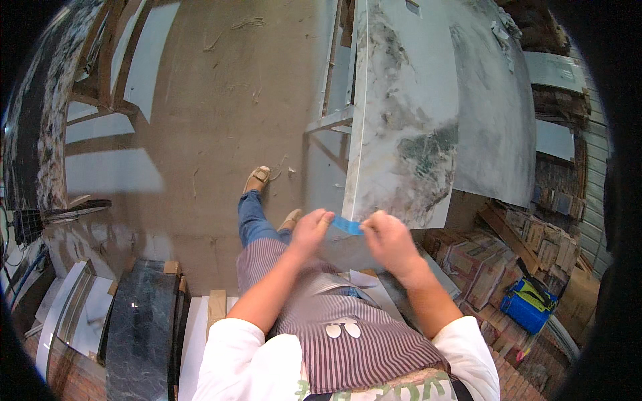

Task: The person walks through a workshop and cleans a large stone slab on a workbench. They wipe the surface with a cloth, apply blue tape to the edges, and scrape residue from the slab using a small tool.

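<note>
"Progress so far?"

"Blue strip [347,226] stretches between the left hand [310,231] and the right hand [391,246], each pinching one end; none of it looks laid down."

"Where is it?"

"Beside the near left corner of the marbled slab [408,120]. Whether they touch can't be told."

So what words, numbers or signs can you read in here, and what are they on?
White shirt: green letters, only partly in view; no whole word can be read.
Striped apron: two white rounded shapes, no letters I can make out.
Cardboard boxes: any print is too small and blurred.
Blue strip: no readable writing.
</note>
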`<state>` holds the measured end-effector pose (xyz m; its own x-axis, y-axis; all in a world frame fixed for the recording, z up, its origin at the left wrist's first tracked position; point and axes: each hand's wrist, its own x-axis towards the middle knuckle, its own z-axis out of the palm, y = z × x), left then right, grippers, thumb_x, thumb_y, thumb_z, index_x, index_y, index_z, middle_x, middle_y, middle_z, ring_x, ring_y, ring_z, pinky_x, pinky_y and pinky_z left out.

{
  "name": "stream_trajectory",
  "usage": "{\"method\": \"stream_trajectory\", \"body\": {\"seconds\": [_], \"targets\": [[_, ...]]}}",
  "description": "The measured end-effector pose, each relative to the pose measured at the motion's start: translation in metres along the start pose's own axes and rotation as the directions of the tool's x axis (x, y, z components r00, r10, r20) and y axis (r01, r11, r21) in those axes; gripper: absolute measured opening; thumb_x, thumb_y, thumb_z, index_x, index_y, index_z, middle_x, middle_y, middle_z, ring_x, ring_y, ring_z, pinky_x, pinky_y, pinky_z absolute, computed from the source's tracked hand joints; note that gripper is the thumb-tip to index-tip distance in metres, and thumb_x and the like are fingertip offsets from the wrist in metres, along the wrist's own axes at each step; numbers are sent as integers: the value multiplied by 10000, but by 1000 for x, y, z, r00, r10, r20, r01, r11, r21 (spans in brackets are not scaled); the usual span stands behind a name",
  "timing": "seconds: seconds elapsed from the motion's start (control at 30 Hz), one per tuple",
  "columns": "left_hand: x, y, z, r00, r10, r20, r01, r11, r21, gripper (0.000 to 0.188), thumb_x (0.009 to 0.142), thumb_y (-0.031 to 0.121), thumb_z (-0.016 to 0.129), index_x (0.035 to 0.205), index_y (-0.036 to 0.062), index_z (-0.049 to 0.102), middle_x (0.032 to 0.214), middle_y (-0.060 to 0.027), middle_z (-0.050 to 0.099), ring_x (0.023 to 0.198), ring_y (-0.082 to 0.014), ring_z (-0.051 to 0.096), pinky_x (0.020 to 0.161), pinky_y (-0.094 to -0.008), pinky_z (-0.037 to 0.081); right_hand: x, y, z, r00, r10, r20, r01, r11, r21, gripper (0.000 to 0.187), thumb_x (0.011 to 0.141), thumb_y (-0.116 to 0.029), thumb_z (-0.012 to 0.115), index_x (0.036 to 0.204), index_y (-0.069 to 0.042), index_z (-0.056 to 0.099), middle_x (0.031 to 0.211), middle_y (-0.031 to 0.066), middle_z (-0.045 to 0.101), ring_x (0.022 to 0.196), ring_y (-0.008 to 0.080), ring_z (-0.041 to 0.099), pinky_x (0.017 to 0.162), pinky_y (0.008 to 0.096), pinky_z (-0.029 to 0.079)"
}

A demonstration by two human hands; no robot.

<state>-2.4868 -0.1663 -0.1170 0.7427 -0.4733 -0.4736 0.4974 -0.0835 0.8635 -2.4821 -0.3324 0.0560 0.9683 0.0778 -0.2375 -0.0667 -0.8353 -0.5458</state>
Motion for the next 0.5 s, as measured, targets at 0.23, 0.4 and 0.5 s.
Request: {"method": "stream_trajectory", "body": {"seconds": [0.23, 0.4, 0.5], "targets": [[-6, 51, -5, 991, 119, 68, -122, 992, 42, 265, 969, 229, 564, 798, 31, 607, 721, 23, 536, 704, -77, 485, 642, -256, 427, -11, 20, -11, 993, 115, -15, -115, 993, 28, 96, 857, -88, 610, 862, -38, 529, 777, 172, 596, 755, 375, 599, 659, 444, 482], [-9, -7, -18, 968, -121, 219, 96, 988, 122, 224, 963, 234, 573, 895, 32, 643, 774, 31, 591, 736, -86, 530, 682, -249, 455, -5, -6, -3, 1000, 21, 19, -23, 995, 101, 130, 839, -100, 634, 839, -34, 522, 753, 183, 582, 742, 399, 586, 645, 460, 473], [-13, -29, -56, 942, -72, 327, 21, 987, 157, 225, 967, 239, 567, 989, 32, 655, 843, 15, 630, 763, -103, 563, 703, -251, 472, -52, 20, -36, 853, 334, 400, -388, 920, 59, 146, 858, -130, 625, 870, -21, 529, 785, 205, 612, 778, 408, 606, 656, 446, 480]]}}
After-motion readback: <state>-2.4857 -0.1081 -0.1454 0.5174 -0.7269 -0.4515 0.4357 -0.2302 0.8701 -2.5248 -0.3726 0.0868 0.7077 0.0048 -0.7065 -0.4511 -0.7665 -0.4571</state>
